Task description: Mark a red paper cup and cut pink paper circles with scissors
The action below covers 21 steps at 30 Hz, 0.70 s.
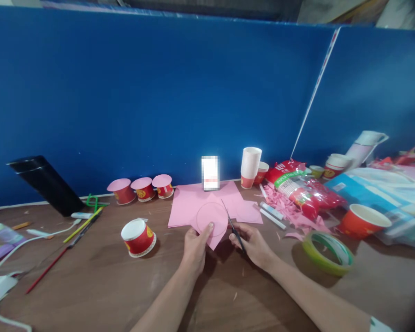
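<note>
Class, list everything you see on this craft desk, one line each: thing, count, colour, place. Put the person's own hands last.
Pink paper piece with a drawn circle: one, pink, centre, held.
Dark scissors: one pair, dark, at that piece's right edge, held.
Flat pink paper sheets: several, pink, under the piece.
Upturned red paper cups topped with pink discs: three, red, back left.
Upturned red paper cup: one, red, front left.
Stack of white paper cups: one stack, white, behind the sheets.
Pink paper scraps: many, pink, right of the sheets.
Yellow-green tape roll: one, right.
Upright red paper cup: one, red, far right.
Left hand: thumb on the piece.
Right hand: grips the scissors.
</note>
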### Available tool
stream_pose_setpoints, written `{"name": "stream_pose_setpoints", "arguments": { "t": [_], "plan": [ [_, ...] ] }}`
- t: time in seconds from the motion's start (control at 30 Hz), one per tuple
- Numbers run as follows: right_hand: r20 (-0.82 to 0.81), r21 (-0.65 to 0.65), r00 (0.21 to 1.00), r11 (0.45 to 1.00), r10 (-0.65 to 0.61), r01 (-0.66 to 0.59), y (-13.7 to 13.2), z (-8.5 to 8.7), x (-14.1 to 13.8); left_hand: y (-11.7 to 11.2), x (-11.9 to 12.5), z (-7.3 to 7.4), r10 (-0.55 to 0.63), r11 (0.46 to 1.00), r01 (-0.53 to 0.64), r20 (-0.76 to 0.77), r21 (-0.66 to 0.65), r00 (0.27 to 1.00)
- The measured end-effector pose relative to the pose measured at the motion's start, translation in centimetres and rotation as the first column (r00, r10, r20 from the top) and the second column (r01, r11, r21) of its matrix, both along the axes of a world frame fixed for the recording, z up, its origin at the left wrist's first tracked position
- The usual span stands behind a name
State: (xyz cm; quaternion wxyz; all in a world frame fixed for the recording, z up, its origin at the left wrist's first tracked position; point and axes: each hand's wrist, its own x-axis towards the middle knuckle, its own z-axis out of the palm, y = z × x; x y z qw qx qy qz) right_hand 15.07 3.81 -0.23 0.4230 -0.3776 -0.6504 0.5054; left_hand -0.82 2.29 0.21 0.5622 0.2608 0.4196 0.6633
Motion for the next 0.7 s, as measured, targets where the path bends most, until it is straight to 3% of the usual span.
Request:
{"name": "stream_pose_setpoints", "arguments": {
  "t": [0.3, 0.47, 0.7],
  "plan": [
    [0.070, 0.064, 0.996, 0.996, 0.062, -0.067, -0.2, 0.9, -0.1, 0.0, -0.1, 0.5, 0.034, 0.999, -0.035, 0.080, 0.001, 0.996],
    [0.138, 0.068, 0.990, 0.997, 0.020, -0.030, -0.2, 0.9, -0.1, 0.4, -0.8, 0.6, -0.059, 0.998, 0.055, 0.154, 0.027, 0.986],
    [0.093, 0.097, 0.994, 0.994, -0.059, 0.050, 0.4, 0.0, 0.0, 0.9, -1.6, 0.3, -0.140, 0.989, 0.125, 0.237, 0.080, 0.961]
  ]
}}
